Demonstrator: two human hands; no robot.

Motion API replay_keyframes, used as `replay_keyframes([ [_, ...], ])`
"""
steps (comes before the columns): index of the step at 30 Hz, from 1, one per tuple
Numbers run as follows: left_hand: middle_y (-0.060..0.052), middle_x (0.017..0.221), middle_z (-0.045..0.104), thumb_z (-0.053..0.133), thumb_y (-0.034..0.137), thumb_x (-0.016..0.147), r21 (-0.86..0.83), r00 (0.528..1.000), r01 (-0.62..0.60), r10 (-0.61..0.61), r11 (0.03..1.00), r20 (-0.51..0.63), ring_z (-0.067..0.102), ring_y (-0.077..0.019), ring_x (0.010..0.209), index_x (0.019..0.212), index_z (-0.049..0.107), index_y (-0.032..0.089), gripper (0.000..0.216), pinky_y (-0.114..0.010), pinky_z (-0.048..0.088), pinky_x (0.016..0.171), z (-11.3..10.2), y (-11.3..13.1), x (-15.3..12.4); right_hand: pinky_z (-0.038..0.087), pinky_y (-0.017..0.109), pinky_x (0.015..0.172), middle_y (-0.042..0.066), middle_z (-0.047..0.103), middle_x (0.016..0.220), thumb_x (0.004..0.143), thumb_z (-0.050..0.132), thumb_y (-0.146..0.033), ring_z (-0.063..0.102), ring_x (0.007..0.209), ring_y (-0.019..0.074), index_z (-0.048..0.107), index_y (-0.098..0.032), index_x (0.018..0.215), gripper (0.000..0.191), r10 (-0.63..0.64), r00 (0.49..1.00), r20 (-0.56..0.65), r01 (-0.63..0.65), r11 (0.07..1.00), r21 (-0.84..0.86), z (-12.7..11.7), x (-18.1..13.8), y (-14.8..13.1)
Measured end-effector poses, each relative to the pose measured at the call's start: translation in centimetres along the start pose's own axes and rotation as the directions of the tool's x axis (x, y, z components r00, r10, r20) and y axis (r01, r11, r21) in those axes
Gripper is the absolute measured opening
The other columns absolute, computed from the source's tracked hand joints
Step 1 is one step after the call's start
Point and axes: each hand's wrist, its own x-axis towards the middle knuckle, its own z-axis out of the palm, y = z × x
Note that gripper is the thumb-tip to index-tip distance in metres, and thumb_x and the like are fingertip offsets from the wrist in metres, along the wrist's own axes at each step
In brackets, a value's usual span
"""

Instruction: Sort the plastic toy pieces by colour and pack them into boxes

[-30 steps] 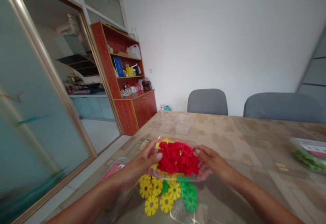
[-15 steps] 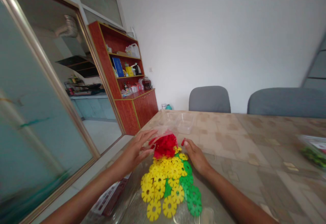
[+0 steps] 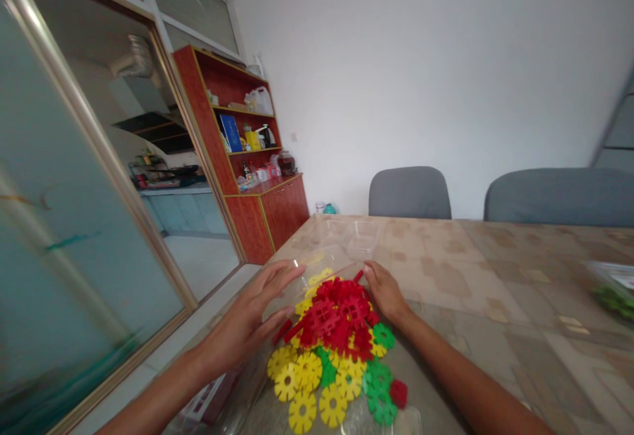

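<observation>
A heap of red square interlocking pieces (image 3: 341,316) lies on top of yellow notched discs (image 3: 303,410), with green notched discs (image 3: 380,382) along its right side. Behind the heap, a clear plastic container (image 3: 324,262) is tipped toward me, hard to make out. My left hand (image 3: 255,309) grips its left edge, fingers and thumb spread around it. At the other side, my right hand (image 3: 386,293) has its fingers curled at the container's edge, close to a red strip. One red piece (image 3: 399,393) sits apart at the lower right.
Clear plastic trays (image 3: 359,238) stand farther back on the patterned tabletop (image 3: 446,257). A lidded box with green contents (image 3: 617,293) is at the far right. Two grey chairs (image 3: 410,192) line the far edge. At lower left lies a dark red box (image 3: 212,399).
Red pieces have spilled out of the clear container onto the yellow and green discs. The container now looks emptied, and one red piece has landed near the green discs.
</observation>
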Motion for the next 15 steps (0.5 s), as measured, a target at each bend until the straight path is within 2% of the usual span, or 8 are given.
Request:
replay_keyframes([
  [3,-0.003,0.147,0.035,0.05,0.025,0.094,0.008,0.998,-0.017,0.017,1.0,-0.062,0.038,-0.0269,0.133,0.145,0.028,0.042,0.058,-0.043,0.036,0.109,-0.8,-0.1,0.2,0.036,0.049,0.101,0.01,0.065,0.108,0.094,0.044,-0.057,0.058,0.106,0.0236,0.064,-0.016,0.104,0.046,-0.013,0.997,0.073,0.013,1.0,0.008,0.1,0.5,-0.1],
  [5,-0.003,0.147,0.036,0.052,0.026,0.093,-0.02,0.988,-0.004,0.0,1.0,-0.152,0.038,-0.0274,0.132,0.144,0.031,0.041,0.057,-0.041,0.041,0.104,-1.1,-0.2,0.9,0.041,0.045,0.096,0.008,0.067,0.102,0.094,0.045,-0.057,0.061,0.098,0.0216,0.064,-0.016,0.102,0.046,-0.04,0.99,0.136,0.036,0.999,0.032,0.3,0.3,-0.7],
  [7,-0.003,0.147,0.036,0.054,0.03,0.093,-0.105,0.968,0.037,-0.062,0.994,-0.244,0.038,-0.0276,0.132,0.143,0.034,0.038,0.055,-0.037,0.046,0.097,-0.8,-0.3,2.3,0.045,0.042,0.091,0.007,0.068,0.099,0.093,0.043,-0.059,0.063,0.093,0.0205,0.065,-0.017,0.101,0.048,-0.061,0.984,0.17,0.051,0.997,0.059,0.2,-0.1,-1.2],
  [9,-0.006,0.146,0.039,0.056,0.034,0.091,-0.267,0.944,0.087,-0.165,0.96,-0.286,0.039,-0.0281,0.13,0.144,0.034,0.033,0.057,-0.034,0.05,0.089,0.2,-0.4,4.5,0.045,0.043,0.091,0.008,0.068,0.099,0.093,0.038,-0.062,0.062,0.093,0.0214,0.065,-0.016,0.1,0.053,-0.052,0.987,0.154,0.042,0.997,0.072,-0.2,-0.5,-1.5],
  [11,-0.011,0.137,0.047,0.058,0.037,0.09,-0.489,0.912,0.145,-0.308,0.86,-0.271,0.044,-0.029,0.125,0.145,0.032,0.025,0.062,-0.033,0.053,0.082,1.8,-0.6,7.4,0.043,0.043,0.095,0.01,0.068,0.102,0.093,0.033,-0.064,0.061,0.097,0.0241,0.066,-0.017,0.099,0.058,-0.021,0.994,0.107,0.014,0.997,0.07,-1.0,-0.7,-1.4],
  [13,-0.013,0.125,0.053,0.057,0.037,0.089,-0.694,0.854,0.213,-0.476,0.688,-0.209,0.052,-0.028,0.115,0.146,0.028,0.022,0.065,-0.033,0.056,0.074,3.7,-0.6,10.5,0.042,0.042,0.098,0.011,0.068,0.106,0.091,0.031,-0.066,0.06,0.103,0.027,0.066,-0.019,0.099,0.059,0.016,0.998,0.062,-0.02,0.998,0.062,-2.2,-0.9,-0.9],
  [15,-0.015,0.127,0.05,0.054,0.037,0.092,-0.728,0.823,0.237,-0.532,0.643,-0.202,0.056,-0.026,0.108,0.145,0.026,0.019,0.063,-0.035,0.056,0.072,5.5,-0.4,13.4,0.041,0.042,0.099,0.011,0.068,0.109,0.087,0.034,-0.068,0.059,0.107,0.0294,0.067,-0.02,0.1,0.06,0.049,0.998,0.036,-0.051,0.997,0.051,-3.7,-1.3,-0.2],
])
